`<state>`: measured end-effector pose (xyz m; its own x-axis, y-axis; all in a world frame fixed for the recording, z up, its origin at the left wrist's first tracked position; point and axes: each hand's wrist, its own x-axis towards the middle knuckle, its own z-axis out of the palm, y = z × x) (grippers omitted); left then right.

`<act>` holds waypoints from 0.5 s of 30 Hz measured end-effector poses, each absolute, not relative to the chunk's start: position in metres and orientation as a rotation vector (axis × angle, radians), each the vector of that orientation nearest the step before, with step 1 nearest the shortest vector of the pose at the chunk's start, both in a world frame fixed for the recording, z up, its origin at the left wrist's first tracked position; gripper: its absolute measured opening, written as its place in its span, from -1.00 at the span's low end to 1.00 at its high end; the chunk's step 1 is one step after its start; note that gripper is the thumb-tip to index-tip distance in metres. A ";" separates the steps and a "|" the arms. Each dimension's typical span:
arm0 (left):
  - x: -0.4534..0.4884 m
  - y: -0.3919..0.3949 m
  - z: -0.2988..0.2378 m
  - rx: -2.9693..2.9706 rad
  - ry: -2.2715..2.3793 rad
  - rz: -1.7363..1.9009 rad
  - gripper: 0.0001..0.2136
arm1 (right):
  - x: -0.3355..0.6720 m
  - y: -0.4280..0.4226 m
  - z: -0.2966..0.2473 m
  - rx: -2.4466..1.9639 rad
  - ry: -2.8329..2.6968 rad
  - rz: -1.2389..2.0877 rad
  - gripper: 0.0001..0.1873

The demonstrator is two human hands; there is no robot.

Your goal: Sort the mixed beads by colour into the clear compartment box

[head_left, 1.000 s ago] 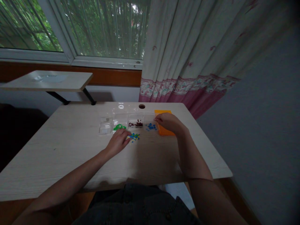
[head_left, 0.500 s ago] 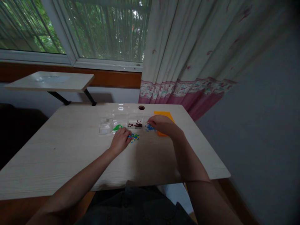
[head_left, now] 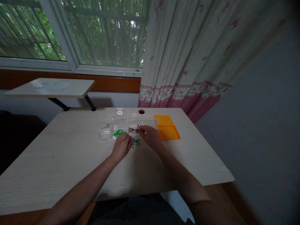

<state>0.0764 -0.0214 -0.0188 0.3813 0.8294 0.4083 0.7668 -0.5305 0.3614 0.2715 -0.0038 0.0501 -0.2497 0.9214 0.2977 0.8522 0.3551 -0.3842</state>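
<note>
My left hand [head_left: 122,144] rests at the left edge of a small mixed pile of blue, green and yellow pieces [head_left: 136,143] on the table. Its thumb and fingers are pinched together; what they hold, if anything, is too small to name. My right hand [head_left: 150,135] is just right of the pile, in front of a clear box holding dark red-brown pieces [head_left: 134,129]. Its fingers are closed too, their contents unclear. Behind my left hand, green pieces [head_left: 119,132] lie in another clear box. The right hand hides the area where blue pieces lay.
A clear lidded box [head_left: 105,135] stands at the left end of the row. To the right lies an orange tray [head_left: 169,132]. A raised shelf [head_left: 63,88] stands at the table's back left, and a round hole [head_left: 141,112] pierces the back edge.
My right hand has moved left, from the blue pieces to beside the mixed pile, uncovering the orange tray. My left hand stays by the pile. The view has tilted up slightly.
</note>
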 end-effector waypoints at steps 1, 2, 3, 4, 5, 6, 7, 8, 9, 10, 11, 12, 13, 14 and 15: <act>0.076 -0.021 -0.019 2.507 1.465 0.866 -0.85 | 0.268 -0.003 0.042 -1.506 -2.153 0.201 -0.68; 0.075 -0.021 -0.019 2.493 1.466 0.891 -0.84 | 0.265 -0.003 0.036 -1.470 -2.149 0.190 -0.67; 0.074 -0.020 -0.019 2.476 1.463 0.919 -0.83 | 0.263 -0.003 0.030 -1.441 -2.147 0.176 -0.67; 0.073 -0.019 -0.019 2.456 1.455 0.948 -0.83 | 0.262 -0.004 0.025 -1.409 -2.156 0.169 -0.66; 0.072 -0.018 -0.019 2.435 1.443 0.978 -0.83 | 0.262 -0.004 0.021 -1.379 -2.162 0.161 -0.66; 0.071 -0.018 -0.018 2.413 1.430 1.010 -0.83 | 0.262 -0.005 0.018 -1.353 -2.165 0.154 -0.66; 0.070 -0.017 -0.016 2.390 1.416 1.037 -0.83 | 0.262 -0.006 0.014 -1.323 -2.169 0.148 -0.66; 0.069 -0.017 -0.015 2.363 1.404 1.059 -0.83 | 0.262 -0.007 0.011 -1.291 -2.172 0.137 -0.67; 0.067 -0.017 -0.013 2.330 1.393 1.078 -0.83 | 0.262 -0.008 0.007 -1.255 -2.173 0.120 -0.68; 0.066 -0.017 -0.012 2.288 1.389 1.091 -0.83 | 0.261 -0.008 0.004 -1.212 -2.173 0.097 -0.70; 0.065 -0.018 -0.010 2.237 1.392 1.097 -0.83 | 0.261 -0.009 0.000 -1.164 -2.172 0.068 -0.71; 0.063 -0.018 -0.009 2.177 1.400 1.100 -0.83 | 0.260 -0.009 -0.004 -1.115 -2.174 0.036 -0.72; 0.061 -0.019 -0.008 2.114 1.408 1.097 -0.83 | 0.260 -0.009 -0.007 -1.072 -2.175 0.001 -0.72; 0.060 -0.020 -0.007 2.054 1.409 1.089 -0.82 | 0.259 -0.009 -0.009 -1.037 -2.175 -0.034 -0.72; 0.059 -0.020 -0.007 2.002 1.406 1.083 -0.81 | 0.258 -0.009 -0.011 -1.011 -2.180 -0.064 -0.71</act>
